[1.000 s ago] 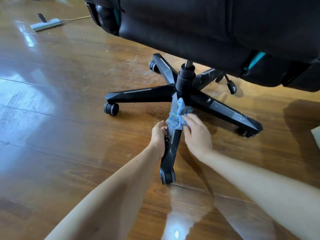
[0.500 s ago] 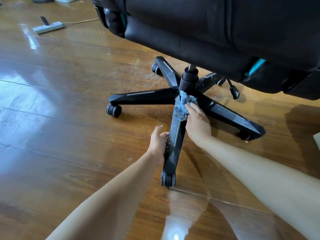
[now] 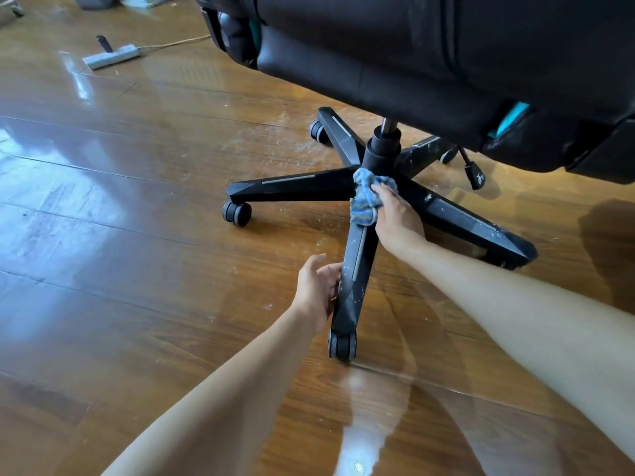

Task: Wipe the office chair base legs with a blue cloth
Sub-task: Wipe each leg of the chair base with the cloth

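Observation:
A black office chair stands on a star-shaped base with several legs on casters. The near leg (image 3: 355, 269) points toward me and carries white specks. My right hand (image 3: 395, 218) presses a crumpled blue cloth (image 3: 366, 201) onto the top of that leg, just below the central column (image 3: 381, 154). My left hand (image 3: 318, 286) grips the left side of the same leg, above its caster (image 3: 342, 345). The left leg (image 3: 292, 187) and the right leg (image 3: 474, 221) spread to either side; the right one is dusty.
The black seat (image 3: 446, 63) overhangs the base at the top right, with a lever knob (image 3: 476, 176) hanging below it. A grey power strip (image 3: 111, 56) with a cord lies on the glossy wooden floor at the far left. White dust specks scatter around the base.
My right hand has slid the blue cloth up the near leg toward the central column. My left hand has stayed on the leg's side, lower down.

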`<action>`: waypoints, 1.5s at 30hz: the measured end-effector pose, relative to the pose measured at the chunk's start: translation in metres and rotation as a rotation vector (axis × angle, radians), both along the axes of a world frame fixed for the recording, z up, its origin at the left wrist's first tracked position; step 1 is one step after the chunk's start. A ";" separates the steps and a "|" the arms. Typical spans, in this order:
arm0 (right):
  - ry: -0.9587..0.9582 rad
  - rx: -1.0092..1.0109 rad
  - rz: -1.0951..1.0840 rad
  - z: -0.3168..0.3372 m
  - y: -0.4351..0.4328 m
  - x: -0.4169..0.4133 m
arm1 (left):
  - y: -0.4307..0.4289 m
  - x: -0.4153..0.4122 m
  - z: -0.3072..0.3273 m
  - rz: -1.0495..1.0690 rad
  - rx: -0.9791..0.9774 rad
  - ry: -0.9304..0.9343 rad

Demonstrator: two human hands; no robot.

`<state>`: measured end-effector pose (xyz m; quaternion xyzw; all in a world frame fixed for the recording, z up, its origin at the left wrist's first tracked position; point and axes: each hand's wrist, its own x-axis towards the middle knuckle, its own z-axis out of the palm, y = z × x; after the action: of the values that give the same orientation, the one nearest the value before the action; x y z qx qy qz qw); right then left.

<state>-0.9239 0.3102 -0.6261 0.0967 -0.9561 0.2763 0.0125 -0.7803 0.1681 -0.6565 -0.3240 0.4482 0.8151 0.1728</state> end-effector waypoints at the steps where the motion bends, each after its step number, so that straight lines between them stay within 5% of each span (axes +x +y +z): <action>1: 0.002 -0.012 -0.004 0.001 0.001 0.003 | 0.000 0.003 -0.001 0.016 0.013 0.002; 9: 0.153 -0.005 0.038 -0.034 0.019 0.092 | 0.016 0.003 -0.011 0.128 -0.045 -0.038; 19: 0.101 0.108 -0.066 0.001 0.001 -0.003 | 0.018 0.002 -0.015 0.184 -0.201 -0.046; 28: 0.127 -0.064 0.066 -0.042 0.014 0.128 | 0.022 -0.007 -0.016 0.197 -0.282 -0.017; 38: 0.085 0.059 -0.034 -0.011 -0.001 0.045 | 0.025 -0.009 -0.021 0.241 -0.413 -0.018; 45: 0.121 -0.085 0.105 -0.036 0.013 0.155 | 0.026 -0.005 -0.024 0.254 -0.408 -0.001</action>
<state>-0.7690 0.3232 -0.6623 0.1628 -0.9345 0.3107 0.0598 -0.7856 0.1942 -0.6808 -0.4063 0.5591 0.7228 0.0002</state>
